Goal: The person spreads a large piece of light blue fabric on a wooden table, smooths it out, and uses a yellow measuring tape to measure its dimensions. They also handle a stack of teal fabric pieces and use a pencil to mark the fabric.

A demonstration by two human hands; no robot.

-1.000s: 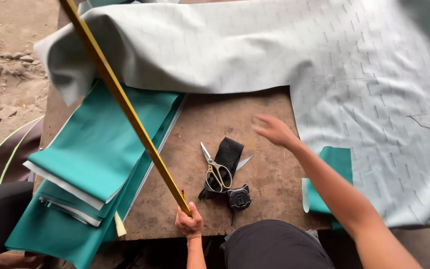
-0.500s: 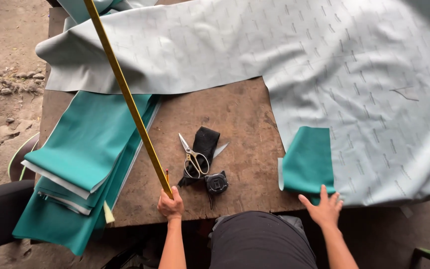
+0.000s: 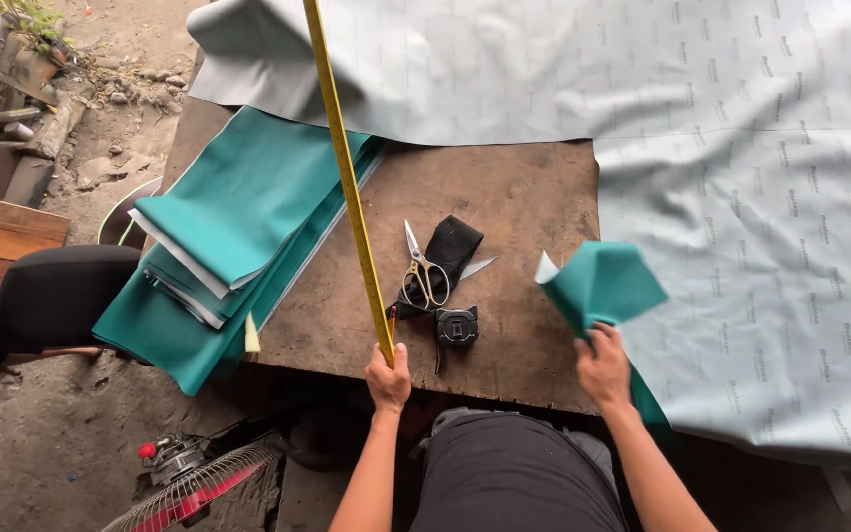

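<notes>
My left hand point(image 3: 388, 375) grips the near end of a long yellow ruler point(image 3: 347, 177) that slants up and away over the brown wooden table point(image 3: 514, 197). At the table's near edge my right hand point(image 3: 603, 366) holds up the folded corner of a large sheet point(image 3: 770, 197), grey on its back and teal on its face point(image 3: 603, 284). Scissors point(image 3: 423, 271) lie on a black cloth point(image 3: 450, 246) between my hands, with a small black tape measure point(image 3: 456, 325) just in front of them.
A stack of folded teal sheets point(image 3: 233, 232) hangs over the table's left edge. A black seat point(image 3: 61, 296) and wooden planks point(image 3: 2, 222) stand at the left on dirt ground. A red fan point(image 3: 199, 483) sits on the floor below the table.
My right hand drew back from the table's middle to its near edge, took hold of the sheet's corner and lifted it, folding the teal side up. The ruler has swung more upright.
</notes>
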